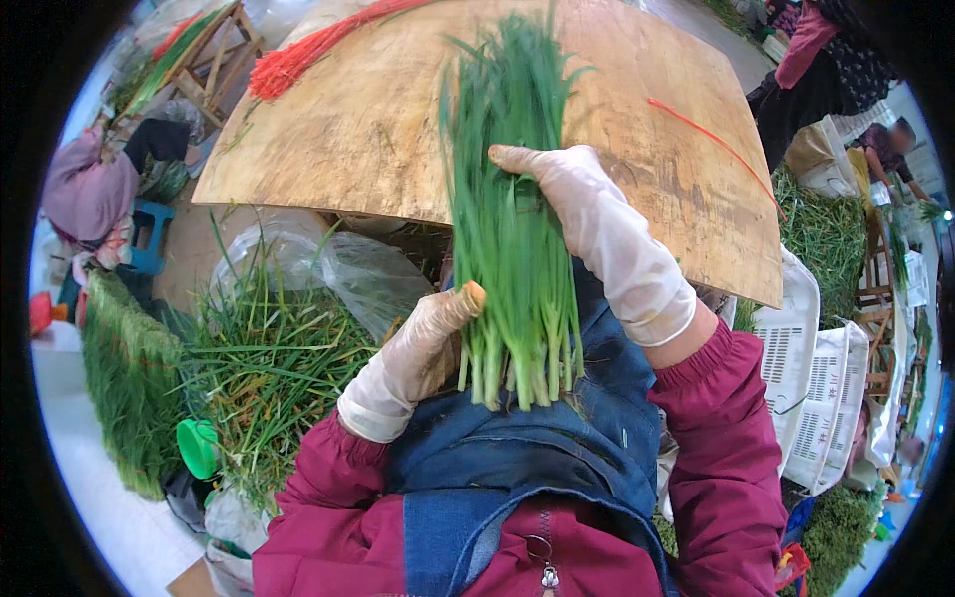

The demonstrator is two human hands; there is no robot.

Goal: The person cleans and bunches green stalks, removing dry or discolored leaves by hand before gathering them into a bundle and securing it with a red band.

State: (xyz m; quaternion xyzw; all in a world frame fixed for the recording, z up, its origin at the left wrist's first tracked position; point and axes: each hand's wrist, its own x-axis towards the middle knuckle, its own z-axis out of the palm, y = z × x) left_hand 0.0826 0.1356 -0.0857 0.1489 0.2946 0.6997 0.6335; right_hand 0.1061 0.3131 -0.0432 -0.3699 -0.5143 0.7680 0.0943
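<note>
Left hand point(416, 346) and right hand point(582, 197) clasp a bunch of green stalks point(509, 249) at the worktop's near edge. Its long axis crosses that edge, leafy tips above the worktop point(343, 139), pale ends short of it.

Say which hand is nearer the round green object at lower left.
Left. The left hand is up and right of the green object, at the stalk bundle; the right hand is farther right and higher, gripping it.
</note>
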